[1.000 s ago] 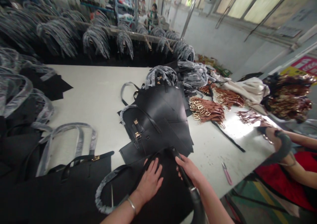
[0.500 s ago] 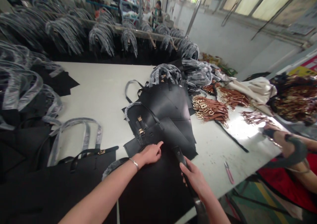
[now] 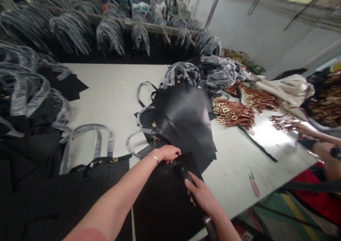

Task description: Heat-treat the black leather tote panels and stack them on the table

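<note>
My left hand [image 3: 167,153], a bracelet on its wrist, rests at the upper edge of a black leather panel [image 3: 162,198], fingers curled down; what they hold, if anything, is hidden. My right hand [image 3: 198,191] is wrapped round a long black strap [image 3: 183,171], whose upper end lies on the panel just below my left hand. Behind them is a pile of black bag pieces [image 3: 186,109] with gold buckles [image 3: 156,140] and plastic-wrapped handles [image 3: 142,136].
More black pieces with wrapped handles [image 3: 92,134] lie left. Brown straps with gold rings [image 3: 234,113] and pink-handled snips [image 3: 254,185] are on the white table [image 3: 112,88]. Another person's hand [image 3: 326,155] is at the right edge. Wrapped handles hang behind.
My left hand has curled its pointing finger in at the panel's edge. My right hand and the strap end have moved left, closer to it. A wrapped handle now stands out left of the pile.
</note>
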`<state>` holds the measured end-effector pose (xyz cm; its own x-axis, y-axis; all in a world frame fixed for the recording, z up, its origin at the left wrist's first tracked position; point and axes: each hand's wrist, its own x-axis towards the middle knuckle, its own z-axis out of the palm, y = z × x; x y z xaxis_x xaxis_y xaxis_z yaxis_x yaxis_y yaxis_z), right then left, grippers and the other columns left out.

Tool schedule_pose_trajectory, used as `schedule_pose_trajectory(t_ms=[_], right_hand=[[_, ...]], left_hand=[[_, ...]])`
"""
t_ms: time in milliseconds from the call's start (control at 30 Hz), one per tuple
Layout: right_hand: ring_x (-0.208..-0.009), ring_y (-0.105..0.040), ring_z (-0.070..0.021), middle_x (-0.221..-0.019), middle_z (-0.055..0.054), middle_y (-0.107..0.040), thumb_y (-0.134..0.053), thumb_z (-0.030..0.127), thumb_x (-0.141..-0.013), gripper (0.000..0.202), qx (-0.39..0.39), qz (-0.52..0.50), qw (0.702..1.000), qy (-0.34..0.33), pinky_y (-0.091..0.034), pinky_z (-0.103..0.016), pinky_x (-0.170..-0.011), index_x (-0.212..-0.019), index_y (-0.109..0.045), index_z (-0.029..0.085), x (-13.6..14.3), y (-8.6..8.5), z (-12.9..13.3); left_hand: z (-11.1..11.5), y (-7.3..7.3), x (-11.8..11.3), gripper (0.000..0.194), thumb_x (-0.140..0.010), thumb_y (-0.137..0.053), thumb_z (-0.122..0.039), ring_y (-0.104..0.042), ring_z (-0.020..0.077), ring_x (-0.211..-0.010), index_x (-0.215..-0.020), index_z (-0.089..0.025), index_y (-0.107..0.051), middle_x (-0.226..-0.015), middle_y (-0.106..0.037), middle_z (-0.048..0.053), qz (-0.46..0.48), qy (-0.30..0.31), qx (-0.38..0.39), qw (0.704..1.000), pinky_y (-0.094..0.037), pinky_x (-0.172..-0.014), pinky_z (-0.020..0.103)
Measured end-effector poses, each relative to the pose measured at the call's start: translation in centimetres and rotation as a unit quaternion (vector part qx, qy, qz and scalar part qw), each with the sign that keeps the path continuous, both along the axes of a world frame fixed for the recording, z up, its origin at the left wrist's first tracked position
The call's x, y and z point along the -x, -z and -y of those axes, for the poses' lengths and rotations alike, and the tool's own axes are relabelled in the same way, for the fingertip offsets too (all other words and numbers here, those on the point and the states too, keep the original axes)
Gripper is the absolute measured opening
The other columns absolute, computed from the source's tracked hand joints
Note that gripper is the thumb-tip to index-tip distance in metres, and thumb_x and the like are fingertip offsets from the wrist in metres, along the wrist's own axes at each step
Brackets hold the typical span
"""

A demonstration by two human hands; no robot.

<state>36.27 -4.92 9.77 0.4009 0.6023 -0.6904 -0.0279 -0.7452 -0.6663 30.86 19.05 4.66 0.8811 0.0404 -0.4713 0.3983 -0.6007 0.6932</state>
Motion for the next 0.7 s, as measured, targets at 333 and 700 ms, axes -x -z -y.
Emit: schedule_pose_trajectory(t_ms=[333,700], right_hand=[[-0.045,-0.055,-0.0124,-0.063,0.005,-0.057,-0.053,0.047,-0.089,0.053,-0.015,-0.019,1.000,0.003,-0.044,-0.022,-0.041,-0.137,-0.053,0.026,-1.4,0.3,-2.4],[-0.071,-0.067,-0.0234,-0.079,-0.004,-0.071,-0.051,0.054,-0.089,0.065,-0.064,0.211,0.975,0.026,-0.054,-0.036,-0.071,-0.145,-0.048,0.022,1.0,0.0,-1.5]], left_hand=[[2.1,1.8,4.0,0.041,-0.100,-0.028,-0.020,-0.065,0.0135,-0.076,-0.138,-0.017,-0.043,-0.096,-0.068,0.004,0.202,-0.203,-0.038,0.957,-0.052,-0.080,0.028],[15.0,4.9,17.9,0.048,-0.097,-0.046,-0.016,-0.041,0.0241,-0.139,-0.145,-0.020,-0.041,-0.148,-0.047,0.009,0.223,-0.146,-0.333,0.905,-0.041,-0.113,0.049]])
